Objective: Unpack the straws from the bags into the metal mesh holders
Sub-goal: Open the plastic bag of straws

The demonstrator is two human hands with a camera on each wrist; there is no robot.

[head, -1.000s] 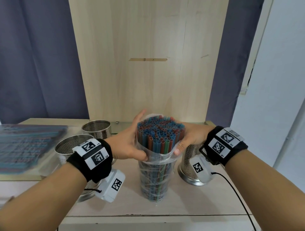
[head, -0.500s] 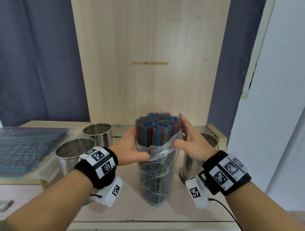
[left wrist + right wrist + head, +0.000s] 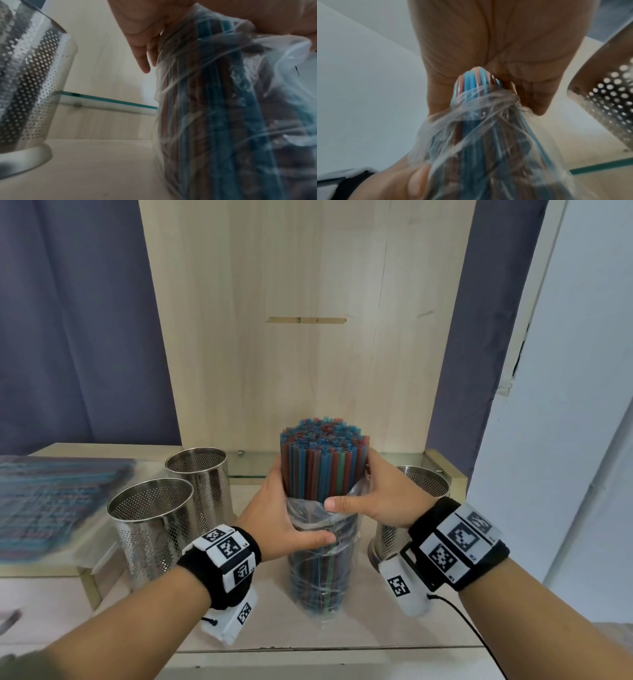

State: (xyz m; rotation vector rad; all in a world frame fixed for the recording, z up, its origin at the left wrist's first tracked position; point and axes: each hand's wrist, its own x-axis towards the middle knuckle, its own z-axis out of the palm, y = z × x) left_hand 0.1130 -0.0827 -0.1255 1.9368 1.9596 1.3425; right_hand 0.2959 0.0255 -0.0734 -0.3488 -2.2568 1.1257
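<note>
On the pale wooden shelf [image 3: 376,631], straight ahead of the person, a tall round bundle of blue, red and green plastic straws [image 3: 323,465] stands upright, its lower part still wrapped in a crumpled clear plastic bag [image 3: 322,570] and its upper part bare above the bunched bag mouth. Both hands close on this bundle from opposite sides. The left hand [image 3: 277,522] wraps around the bagged section, thumb lying across the front of the plastic and fingers curled out of sight behind it; the left wrist view shows the palm pressed to the film with one fingertip [image 3: 144,67] free beside it. The right hand [image 3: 380,501] sits slightly higher, its thumb laid over the gathered rim of the bag and its fingers curved round the far side of the straws; the right wrist view shows the palm clamped on bare straws just above the wrinkled plastic. To the left stand two perforated stainless steel cylinder holders, the nearer holder [image 3: 154,532] and the farther holder [image 3: 202,481] just behind it, both upright with nothing showing at their open mouths. A third perforated steel holder [image 3: 424,484] stands at the right, partly hidden behind the right wrist. At the far left a flat clear bag of straws [image 3: 51,505] lies on a raised wooden ledge, blurred. A tall light wooden back panel [image 3: 308,337] rises behind the shelf, with dark blue curtains [image 3: 75,337] on either side.
</note>
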